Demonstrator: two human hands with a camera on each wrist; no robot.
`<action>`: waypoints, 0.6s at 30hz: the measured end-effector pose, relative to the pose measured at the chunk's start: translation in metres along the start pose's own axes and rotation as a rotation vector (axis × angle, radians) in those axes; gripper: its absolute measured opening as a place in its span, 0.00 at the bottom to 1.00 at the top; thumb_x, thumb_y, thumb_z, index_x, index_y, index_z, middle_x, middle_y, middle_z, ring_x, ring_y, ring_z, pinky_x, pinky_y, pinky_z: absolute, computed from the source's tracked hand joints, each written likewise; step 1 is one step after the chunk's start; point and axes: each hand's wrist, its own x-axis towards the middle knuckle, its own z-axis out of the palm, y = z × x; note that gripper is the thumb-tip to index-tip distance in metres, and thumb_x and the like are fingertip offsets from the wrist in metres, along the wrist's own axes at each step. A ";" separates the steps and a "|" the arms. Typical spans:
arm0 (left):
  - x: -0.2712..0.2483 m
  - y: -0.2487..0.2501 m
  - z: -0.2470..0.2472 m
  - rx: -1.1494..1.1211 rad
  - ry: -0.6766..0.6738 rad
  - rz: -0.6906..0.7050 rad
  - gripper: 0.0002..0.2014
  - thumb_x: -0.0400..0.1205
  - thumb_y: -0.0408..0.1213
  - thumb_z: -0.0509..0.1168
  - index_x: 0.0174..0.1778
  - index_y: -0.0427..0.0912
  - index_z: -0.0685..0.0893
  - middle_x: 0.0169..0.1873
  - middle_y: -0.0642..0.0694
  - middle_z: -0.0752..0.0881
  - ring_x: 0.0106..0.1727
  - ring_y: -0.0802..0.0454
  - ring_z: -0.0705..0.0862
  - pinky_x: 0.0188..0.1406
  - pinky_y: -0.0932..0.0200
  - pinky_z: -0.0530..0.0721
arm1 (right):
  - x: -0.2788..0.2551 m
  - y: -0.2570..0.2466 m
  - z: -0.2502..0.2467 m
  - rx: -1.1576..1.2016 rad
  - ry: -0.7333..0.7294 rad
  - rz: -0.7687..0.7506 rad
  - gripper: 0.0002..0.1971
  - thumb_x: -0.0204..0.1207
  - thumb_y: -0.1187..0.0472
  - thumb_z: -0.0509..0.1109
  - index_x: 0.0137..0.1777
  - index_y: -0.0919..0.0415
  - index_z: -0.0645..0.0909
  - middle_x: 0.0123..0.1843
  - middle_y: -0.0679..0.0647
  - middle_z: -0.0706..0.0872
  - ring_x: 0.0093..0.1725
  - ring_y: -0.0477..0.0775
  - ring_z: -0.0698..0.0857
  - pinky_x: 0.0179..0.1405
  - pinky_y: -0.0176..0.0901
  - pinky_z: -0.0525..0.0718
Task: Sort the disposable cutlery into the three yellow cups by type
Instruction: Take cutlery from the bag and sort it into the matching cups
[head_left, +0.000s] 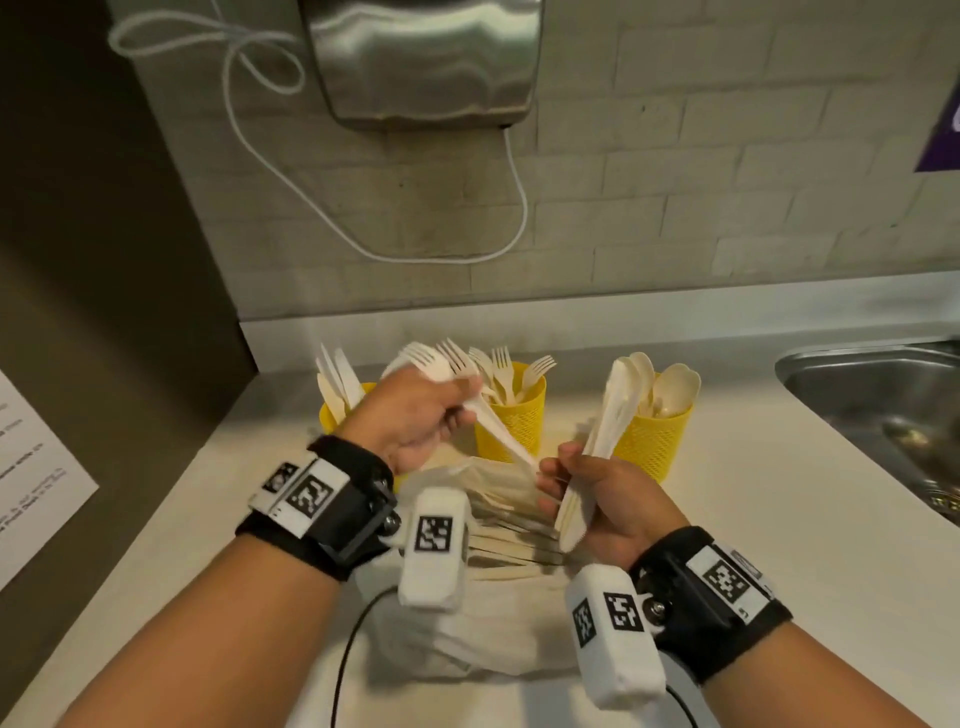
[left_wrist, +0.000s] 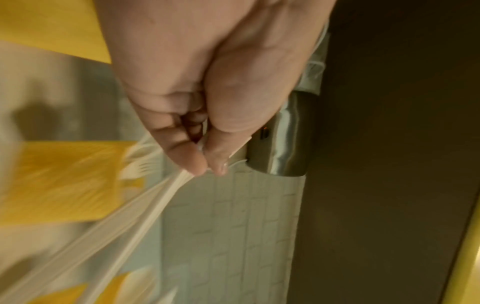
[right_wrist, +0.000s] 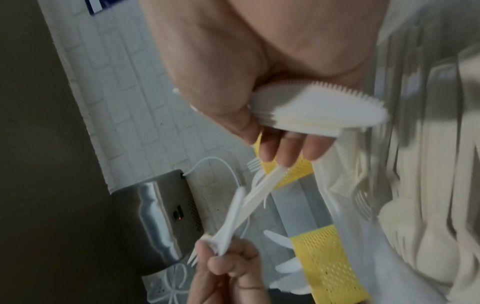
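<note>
My left hand (head_left: 431, 415) grips a few white plastic forks (head_left: 441, 364), tines up, above the counter; the same hand (left_wrist: 205, 164) pinches their handles (left_wrist: 166, 197) in the left wrist view. The fork handles slant down to the fingertips of my right hand (head_left: 566, 483). That hand (right_wrist: 280, 144) holds a bundle of white knives (right_wrist: 324, 111), serrated blades toward the wrist. Three yellow cups stand behind: the left cup (head_left: 332, 415) holds knives, the middle cup (head_left: 514, 421) forks, the right cup (head_left: 654, 436) spoons.
A cream cloth bag (head_left: 483, 623) with several loose cutlery pieces (head_left: 498, 525) lies under my hands. A steel sink (head_left: 878, 389) is set into the counter at right. A metal hand dryer (head_left: 421, 57) with a white cord hangs on the brick wall.
</note>
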 end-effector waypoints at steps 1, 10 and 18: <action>0.006 0.010 0.000 -0.018 0.031 0.047 0.06 0.80 0.26 0.64 0.37 0.38 0.81 0.36 0.45 0.82 0.34 0.56 0.80 0.25 0.72 0.82 | 0.001 -0.002 -0.003 0.032 0.028 -0.025 0.08 0.80 0.69 0.61 0.40 0.60 0.76 0.32 0.59 0.82 0.35 0.56 0.80 0.38 0.47 0.78; 0.080 0.021 0.028 0.611 0.181 0.265 0.04 0.77 0.31 0.66 0.38 0.37 0.84 0.36 0.39 0.88 0.36 0.41 0.88 0.51 0.43 0.88 | -0.003 -0.008 -0.007 -0.110 0.009 -0.142 0.05 0.79 0.70 0.61 0.48 0.61 0.75 0.31 0.57 0.80 0.27 0.52 0.76 0.30 0.44 0.75; 0.082 0.015 0.034 1.040 0.100 0.151 0.32 0.72 0.48 0.74 0.68 0.33 0.76 0.64 0.35 0.83 0.64 0.39 0.82 0.65 0.48 0.80 | -0.006 -0.009 -0.010 -0.221 -0.088 -0.114 0.14 0.75 0.74 0.63 0.59 0.63 0.77 0.32 0.56 0.83 0.24 0.50 0.74 0.25 0.42 0.73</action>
